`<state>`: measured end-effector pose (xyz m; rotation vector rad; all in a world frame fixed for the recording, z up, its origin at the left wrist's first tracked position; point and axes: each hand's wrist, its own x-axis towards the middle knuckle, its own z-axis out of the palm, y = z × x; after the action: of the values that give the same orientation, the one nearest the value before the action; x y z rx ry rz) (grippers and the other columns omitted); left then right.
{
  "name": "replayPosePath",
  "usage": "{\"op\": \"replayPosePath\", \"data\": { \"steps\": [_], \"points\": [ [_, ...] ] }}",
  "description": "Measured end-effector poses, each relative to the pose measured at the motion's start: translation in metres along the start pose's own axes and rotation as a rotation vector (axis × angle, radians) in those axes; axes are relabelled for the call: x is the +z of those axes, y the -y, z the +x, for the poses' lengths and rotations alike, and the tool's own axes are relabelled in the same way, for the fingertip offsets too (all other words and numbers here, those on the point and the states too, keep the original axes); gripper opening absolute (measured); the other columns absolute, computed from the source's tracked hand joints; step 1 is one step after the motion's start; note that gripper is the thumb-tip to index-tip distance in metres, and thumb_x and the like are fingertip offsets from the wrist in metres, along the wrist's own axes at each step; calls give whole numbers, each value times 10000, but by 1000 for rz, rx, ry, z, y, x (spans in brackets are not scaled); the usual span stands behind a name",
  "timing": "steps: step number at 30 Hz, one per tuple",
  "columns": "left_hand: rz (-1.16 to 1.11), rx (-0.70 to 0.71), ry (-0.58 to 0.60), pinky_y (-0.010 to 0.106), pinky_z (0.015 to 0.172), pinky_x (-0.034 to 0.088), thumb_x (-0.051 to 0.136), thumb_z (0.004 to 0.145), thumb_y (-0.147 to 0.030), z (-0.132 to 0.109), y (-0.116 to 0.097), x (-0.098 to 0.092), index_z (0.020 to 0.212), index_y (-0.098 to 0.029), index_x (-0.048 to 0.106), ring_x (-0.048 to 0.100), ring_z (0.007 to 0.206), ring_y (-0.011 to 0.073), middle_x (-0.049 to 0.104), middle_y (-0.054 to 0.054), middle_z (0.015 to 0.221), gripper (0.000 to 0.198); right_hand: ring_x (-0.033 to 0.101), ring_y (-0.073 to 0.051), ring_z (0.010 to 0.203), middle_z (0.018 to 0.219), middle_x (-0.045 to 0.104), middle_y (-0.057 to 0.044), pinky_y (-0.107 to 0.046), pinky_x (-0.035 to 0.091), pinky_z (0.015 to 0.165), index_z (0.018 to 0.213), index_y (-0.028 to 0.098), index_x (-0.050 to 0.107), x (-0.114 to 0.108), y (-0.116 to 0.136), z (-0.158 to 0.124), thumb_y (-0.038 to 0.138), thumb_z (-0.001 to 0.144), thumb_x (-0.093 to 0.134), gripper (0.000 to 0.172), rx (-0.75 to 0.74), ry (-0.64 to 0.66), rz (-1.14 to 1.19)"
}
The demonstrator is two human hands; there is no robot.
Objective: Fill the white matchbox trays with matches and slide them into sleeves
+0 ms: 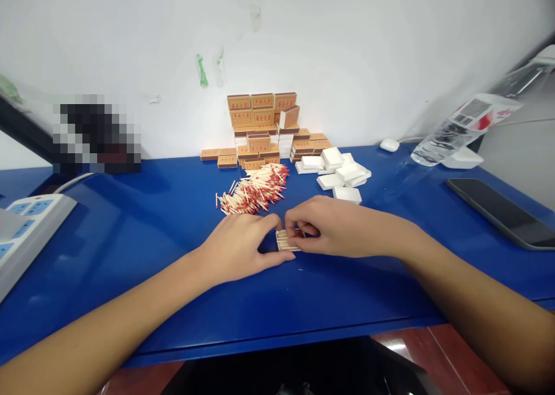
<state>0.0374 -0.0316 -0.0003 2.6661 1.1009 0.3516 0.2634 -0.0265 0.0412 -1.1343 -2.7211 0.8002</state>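
A small white matchbox tray (278, 242) filled with red-tipped matches (287, 240) lies on the blue table. My left hand (243, 244) grips the tray at its left end, thumb along the near side and fingers at the far side. Over the tray's right end, my right hand (321, 227) has its fingers bent down onto the matches; whether it pinches any is hidden. Just beyond my hands is a loose heap of red-headed matches (255, 189). To the right of that heap, several white trays (332, 158) lie piled up.
Orange matchboxes (263, 116) are stacked against the wall at the back. On the right are a phone (505, 210), a tilted plastic bottle (463, 126) and a white earbud case (389, 145). A power strip (34, 227) sits at the left. The table's front edge (277, 346) runs below my arms.
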Motion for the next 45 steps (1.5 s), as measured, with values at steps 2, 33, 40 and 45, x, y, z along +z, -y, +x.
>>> {"op": "replayPosePath", "data": {
  "steps": [2, 33, 40, 45],
  "points": [
    [8, 0, 4, 277, 496, 251, 659, 904, -625, 0, 0, 0, 893, -201, 593, 536, 510, 140, 601, -32, 630, 429, 476, -124, 622, 695, 601, 22, -275, 297, 599, 747, 207, 572, 0, 0, 0, 271, 899, 635, 177, 8, -3, -17],
    [19, 21, -1, 277, 490, 258, 662, 911, -603, -1, 0, -1, 897, -203, 586, 535, 507, 131, 593, -42, 633, 408, 445, -120, 608, 716, 593, 24, -293, 279, 611, 804, 213, 638, -9, 1, -5, 248, 911, 604, 118, 6, -38, -101],
    [13, 13, -1, 279, 498, 265, 643, 915, -625, -1, 1, 0, 1025, -213, 645, 555, 511, 142, 582, -44, 611, 426, 397, -114, 561, 588, 462, 59, -304, 265, 601, 846, 199, 698, -12, -15, 4, 278, 921, 607, 142, 58, -222, -27],
    [13, 28, -13, 279, 502, 270, 632, 923, -627, -3, 2, 3, 1065, -211, 662, 552, 512, 140, 582, -45, 607, 440, 414, -118, 579, 573, 461, 52, -308, 300, 618, 831, 173, 700, -10, -34, 30, 281, 891, 627, 143, 150, -389, 1]
  ]
}}
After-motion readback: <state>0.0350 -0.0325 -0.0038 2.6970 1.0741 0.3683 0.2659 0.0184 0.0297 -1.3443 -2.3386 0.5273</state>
